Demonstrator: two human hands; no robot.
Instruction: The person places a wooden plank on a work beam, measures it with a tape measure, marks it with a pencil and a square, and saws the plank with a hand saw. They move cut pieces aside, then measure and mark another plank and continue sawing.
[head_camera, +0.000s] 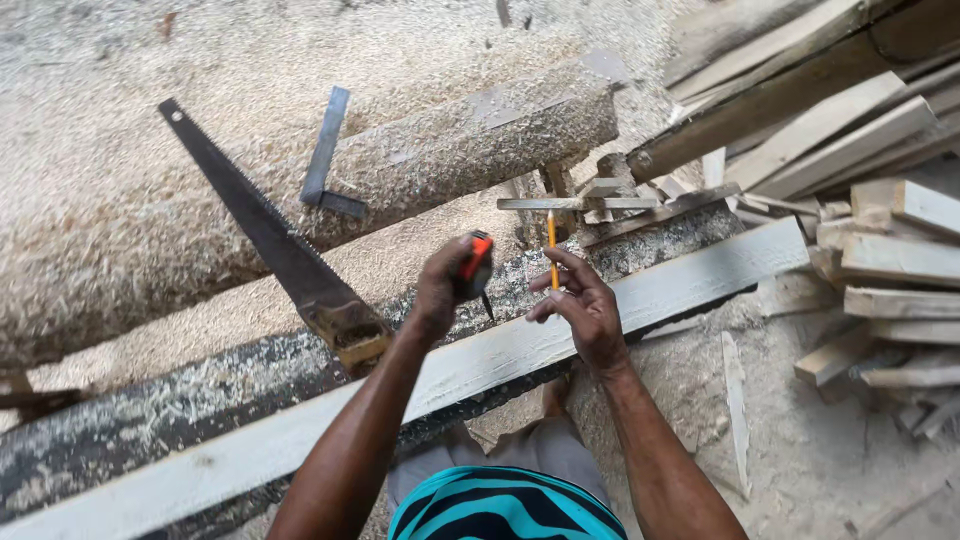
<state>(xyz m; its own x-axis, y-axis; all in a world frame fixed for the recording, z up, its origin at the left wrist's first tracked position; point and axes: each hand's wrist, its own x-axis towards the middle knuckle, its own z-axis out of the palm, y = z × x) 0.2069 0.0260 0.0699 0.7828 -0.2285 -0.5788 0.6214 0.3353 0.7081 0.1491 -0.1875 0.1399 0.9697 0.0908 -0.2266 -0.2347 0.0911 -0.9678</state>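
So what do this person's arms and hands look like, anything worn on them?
Both forearms are bare: no sleeves reach into view, and no gloves cover the left hand or the right hand. No watch, band or ring is visible on either wrist or on the fingers that show. At the bottom edge sits a turquoise garment with black stripes, above grey shorts.

No packages, labels, signs or screens visible; only timber, sawdust and hand tools in view.

One saw (270, 235) — one pencil (551, 248) — one square (327, 155).
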